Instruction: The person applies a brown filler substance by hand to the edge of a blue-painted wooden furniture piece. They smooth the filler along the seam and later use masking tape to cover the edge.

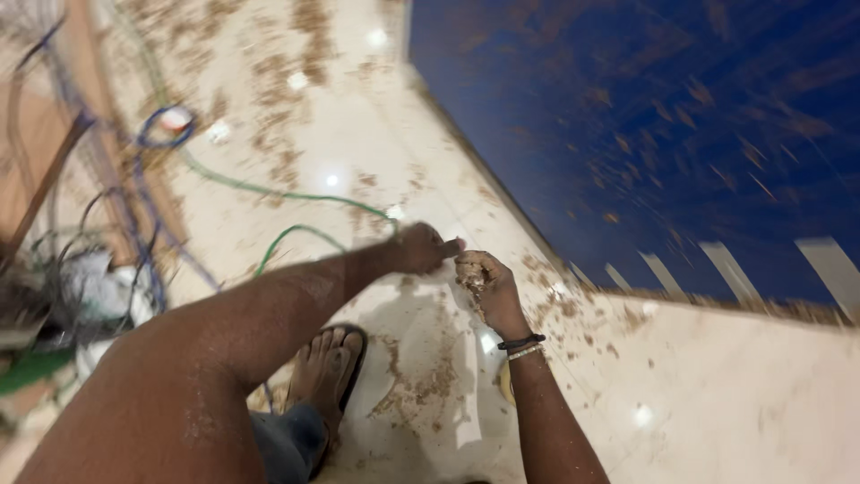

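sawdust (472,276) sits clumped in the right hand (484,282), which is curled nearly closed around the crumbly handful just above the pale glossy floor (717,394), close to the edge of the dark blue panel (645,116). the left hand (421,248) lies right beside it, fingers folded with one pointing toward the right hand; it seems to grip nothing, though blur makes that uncertain. the loose clump could crumble through the fingers and scatter, adding to the brown dust already strewn about. the sandalled foot (327,367) rests near, and the slick, dusty tile could let it slip. the green cable (269,191) and tangled blue wires (152,224) crowd the left side; open room lies to the lower right.
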